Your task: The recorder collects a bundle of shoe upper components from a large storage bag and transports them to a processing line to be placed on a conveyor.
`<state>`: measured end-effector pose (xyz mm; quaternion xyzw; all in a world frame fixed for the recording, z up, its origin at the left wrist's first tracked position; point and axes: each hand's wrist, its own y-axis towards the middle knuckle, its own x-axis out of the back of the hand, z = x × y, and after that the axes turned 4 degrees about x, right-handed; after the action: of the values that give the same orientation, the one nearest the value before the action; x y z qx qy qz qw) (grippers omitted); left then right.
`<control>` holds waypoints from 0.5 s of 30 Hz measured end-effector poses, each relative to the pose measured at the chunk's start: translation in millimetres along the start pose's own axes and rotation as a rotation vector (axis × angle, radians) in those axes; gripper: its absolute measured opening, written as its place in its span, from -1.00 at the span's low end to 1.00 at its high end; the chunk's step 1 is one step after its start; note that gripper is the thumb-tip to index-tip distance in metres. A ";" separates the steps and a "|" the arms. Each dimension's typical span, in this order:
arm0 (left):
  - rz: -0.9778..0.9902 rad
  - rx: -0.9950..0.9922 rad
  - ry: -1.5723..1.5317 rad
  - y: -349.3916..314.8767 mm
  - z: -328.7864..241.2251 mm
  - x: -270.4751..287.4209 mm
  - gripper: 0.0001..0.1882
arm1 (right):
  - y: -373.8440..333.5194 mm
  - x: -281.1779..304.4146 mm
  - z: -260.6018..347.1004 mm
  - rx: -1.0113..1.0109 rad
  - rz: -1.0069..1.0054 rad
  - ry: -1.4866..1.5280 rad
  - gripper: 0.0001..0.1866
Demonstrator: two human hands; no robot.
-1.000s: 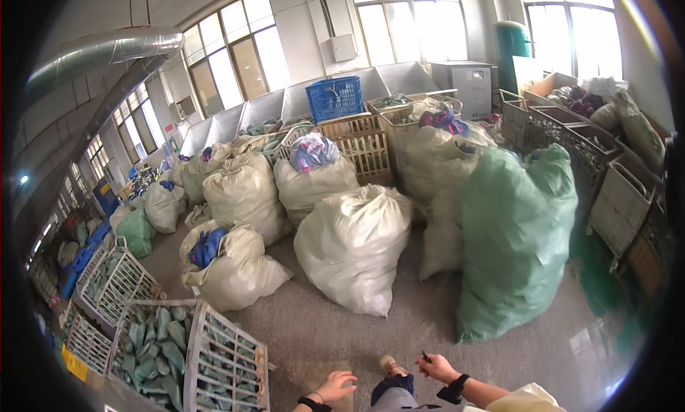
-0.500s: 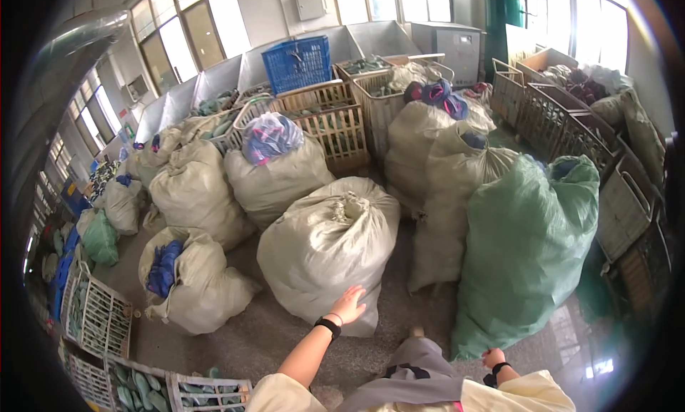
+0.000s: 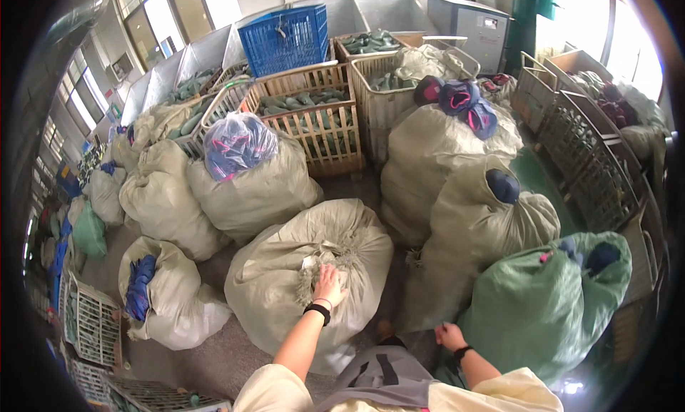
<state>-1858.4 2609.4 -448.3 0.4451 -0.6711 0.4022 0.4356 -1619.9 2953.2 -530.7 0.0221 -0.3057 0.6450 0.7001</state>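
We found the left hand (image 3: 328, 287) on the gathered, frayed mouth of a bulging cream woven-plastic sack (image 3: 275, 280), standing directly below it on the grey floor (image 3: 232, 351). The fingers were partly bent; whether they pinched the material we could not tell. The right hand (image 3: 449, 336), to its right, had curled fingers, contents hidden, near a bulky green woven-plastic sack (image 3: 539, 308). We judged the cream sack's closing largely done; apparently outstanding were the green sack's open mouth and, left of the left hand, a smaller off-white sack (image 3: 178, 298) gaping around a blue fabric bundle (image 3: 140, 287).
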 end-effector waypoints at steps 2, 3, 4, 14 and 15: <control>-0.050 0.128 0.019 11.6 -1.5 -8.5 -0.28 | 67.1 16.0 38.9 0.109 -0.071 -0.044 -0.82; 0.161 0.347 -0.020 11.8 0.2 -12.8 -0.33 | 90.7 22.4 52.7 0.066 -0.055 0.018 -0.82; 0.371 0.563 -0.060 10.3 1.3 -18.2 -0.36 | 110.1 24.2 62.9 0.048 -0.041 0.094 -0.82; 0.291 0.097 -0.200 -113.4 -21.7 39.7 -0.58 | 149.1 -61.5 114.3 -0.138 0.279 0.127 -0.84; 0.230 0.095 -0.095 -126.1 -18.6 55.9 -0.62 | 155.7 -73.9 126.0 -0.053 0.144 0.170 -0.83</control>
<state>-1747.2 2577.6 -371.0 0.4038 -0.7177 0.4595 0.3327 -1811.5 2859.8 -518.7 -0.0734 -0.2628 0.6848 0.6757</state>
